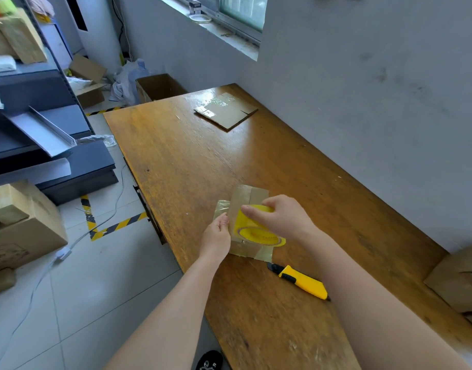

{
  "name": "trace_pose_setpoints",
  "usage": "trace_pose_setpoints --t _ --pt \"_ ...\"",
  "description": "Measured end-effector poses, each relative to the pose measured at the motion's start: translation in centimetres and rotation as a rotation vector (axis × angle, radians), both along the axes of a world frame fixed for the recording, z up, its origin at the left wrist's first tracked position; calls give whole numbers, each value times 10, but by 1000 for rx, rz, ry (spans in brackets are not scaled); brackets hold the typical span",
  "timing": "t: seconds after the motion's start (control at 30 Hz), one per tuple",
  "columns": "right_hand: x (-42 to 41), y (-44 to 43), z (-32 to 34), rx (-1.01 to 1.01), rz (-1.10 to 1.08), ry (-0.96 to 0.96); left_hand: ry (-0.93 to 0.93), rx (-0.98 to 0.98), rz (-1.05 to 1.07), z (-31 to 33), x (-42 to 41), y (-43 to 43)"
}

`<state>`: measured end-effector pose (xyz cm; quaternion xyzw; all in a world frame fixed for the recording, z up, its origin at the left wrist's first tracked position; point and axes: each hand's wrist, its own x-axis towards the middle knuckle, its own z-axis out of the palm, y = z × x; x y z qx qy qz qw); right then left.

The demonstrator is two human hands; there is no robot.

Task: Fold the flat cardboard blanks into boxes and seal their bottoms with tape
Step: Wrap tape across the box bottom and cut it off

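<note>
Cardboard box [258,194] sits between my hands: my left hand [216,236] pinches its edge, and my right hand [282,217] grips the yellow tape roll [258,235] against it. Utility knife [304,283] lies at four o'clock; flat blanks [225,110] rest well apart at twelve on the table [256,156].

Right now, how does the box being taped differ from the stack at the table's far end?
The box is folded up and carries clear tape; the flat blanks lie unfolded. The left hand holds the box, the right hand grips the tape roll on it; the flat blanks lie untouched. Both are brown cardboard on the table.
</note>
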<state>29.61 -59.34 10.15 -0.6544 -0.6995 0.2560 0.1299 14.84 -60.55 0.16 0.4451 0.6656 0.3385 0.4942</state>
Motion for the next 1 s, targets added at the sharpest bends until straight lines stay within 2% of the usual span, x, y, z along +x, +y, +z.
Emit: trace_pose_setpoints --t 0.1,0.27,0.33,0.63,1.0 --pt "11 -4 -1 5 -32 74 79 22 -4 -4 4 3" --pt "40 -8 1 40 -74 -257 194 55 -14 -4 9 3" --pt "54 -12 -5 15 -106 -301 207 62 -28 -7 10 4" --pt "65 -9 -27 -141 -149 -256 237 77 -43 -10 12 5" --pt "72 -1 -22 -207 -135 -141 242 90 -64 -12 12 7"
